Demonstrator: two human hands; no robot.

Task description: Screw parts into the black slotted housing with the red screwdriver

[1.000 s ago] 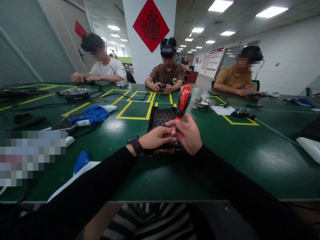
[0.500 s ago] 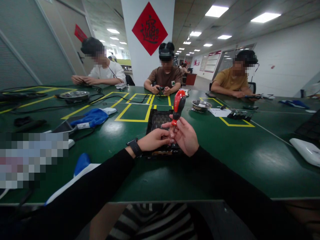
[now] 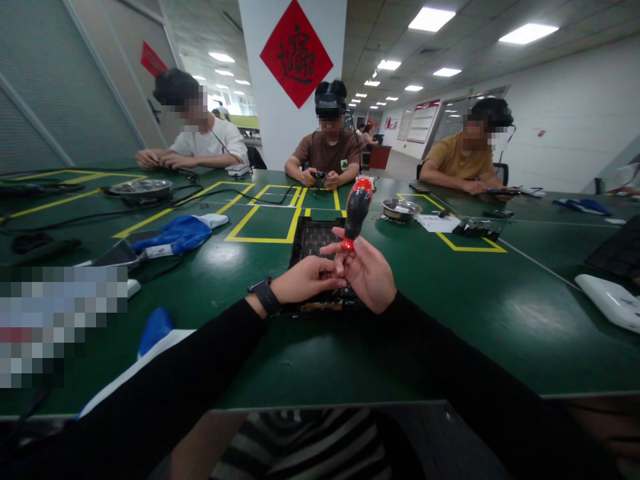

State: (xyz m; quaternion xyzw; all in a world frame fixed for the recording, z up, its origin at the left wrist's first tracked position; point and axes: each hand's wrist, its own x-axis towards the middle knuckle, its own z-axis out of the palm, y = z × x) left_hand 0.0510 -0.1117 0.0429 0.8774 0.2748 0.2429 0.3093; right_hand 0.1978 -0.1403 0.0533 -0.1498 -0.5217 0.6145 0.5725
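Note:
A red and black screwdriver (image 3: 359, 210) stands nearly upright over a black open device (image 3: 317, 240) on the green table. My right hand (image 3: 369, 273) is closed on the screwdriver near the lower end of its handle. Close beside it, my left hand (image 3: 307, 279) has its thumb and fingers pinched together near the screwdriver's shaft; whatever they hold is too small to make out. Both hands are above the lower part of the device, hiding some of it.
On the left lie blue and white gloves (image 3: 177, 235), black cables and a round metal dish (image 3: 141, 189). Another metal dish (image 3: 401, 209), a paper sheet (image 3: 436, 223) and black clips (image 3: 477, 229) are at right. Three people sit across the table. A white object (image 3: 607, 301) lies far right.
The whole view has shifted slightly. The screwdriver's handle has turned, showing more black towards me. Both hands keep nearly the same pose over the device.

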